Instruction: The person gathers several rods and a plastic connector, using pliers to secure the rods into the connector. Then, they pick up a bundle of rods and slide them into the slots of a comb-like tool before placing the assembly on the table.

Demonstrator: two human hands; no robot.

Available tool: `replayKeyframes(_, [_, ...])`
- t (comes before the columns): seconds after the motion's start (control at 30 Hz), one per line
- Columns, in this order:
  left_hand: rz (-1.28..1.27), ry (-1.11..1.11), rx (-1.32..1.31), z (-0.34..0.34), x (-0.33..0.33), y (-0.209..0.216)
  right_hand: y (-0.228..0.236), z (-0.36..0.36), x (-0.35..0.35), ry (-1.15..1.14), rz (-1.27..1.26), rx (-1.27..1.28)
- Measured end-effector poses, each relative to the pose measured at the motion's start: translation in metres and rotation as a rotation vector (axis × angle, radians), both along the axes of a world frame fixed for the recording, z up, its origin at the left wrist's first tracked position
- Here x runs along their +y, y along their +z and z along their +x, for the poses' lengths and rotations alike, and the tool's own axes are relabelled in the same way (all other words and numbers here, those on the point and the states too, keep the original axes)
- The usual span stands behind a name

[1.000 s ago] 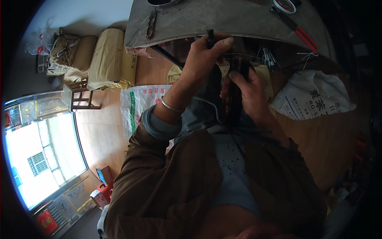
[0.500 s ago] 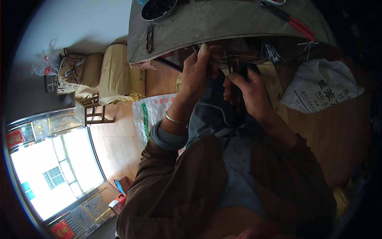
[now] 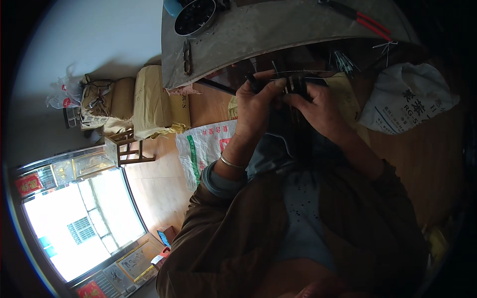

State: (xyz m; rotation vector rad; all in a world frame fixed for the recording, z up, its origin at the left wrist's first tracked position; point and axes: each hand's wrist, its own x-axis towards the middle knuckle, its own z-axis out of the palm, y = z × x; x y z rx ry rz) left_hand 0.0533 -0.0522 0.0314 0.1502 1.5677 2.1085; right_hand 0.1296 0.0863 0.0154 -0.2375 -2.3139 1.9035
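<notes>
Both of my hands meet just below the table edge, above my lap. My left hand (image 3: 254, 107) is closed round a dark, round-ended tool (image 3: 252, 81) whose kind I cannot make out; its thumb and fingers reach to a dark, narrow bundle (image 3: 296, 85). At the bundle's right side, my right hand (image 3: 320, 107) is closed on it, thumb pointing left. Thin pale wires (image 3: 303, 72) stick out around the bundle, some toward the right. Shadow hides where the bundle ends below and what the fingertips do.
On the grey table (image 3: 258, 32) lie a bowl of small black pieces (image 3: 196, 17), dark pliers (image 3: 187, 57) and a red-handled tool (image 3: 365, 22). A bunch of wires (image 3: 344, 62) and a white sack (image 3: 410, 98) are at the right. Wrapped bundles (image 3: 154, 102) and a wooden stool (image 3: 130, 149) stand left.
My left hand has come down and right to the dark bundle. My right hand has shifted up and outward along it, its fingers now near the left ones. The whole view has tilted slightly.
</notes>
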Motion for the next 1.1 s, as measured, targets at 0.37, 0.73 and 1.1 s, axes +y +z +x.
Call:
replayKeyframes(0.37, [0.21,-0.124,-0.128,-0.003,-0.003,-0.012,-0.027,-0.008,0.008,0.128,-0.513,-0.173])
replayKeyframes(0.73, [0.095,-0.039,-0.009,0.009,0.001,-0.009,-0.019,-0.005,0.004,0.128,-0.659,-0.234])
replayKeyframes(1.1, [0.294,-0.132,-0.168,0.01,-0.005,-0.012,-0.029,-0.004,0.01,0.257,-0.757,-0.306])
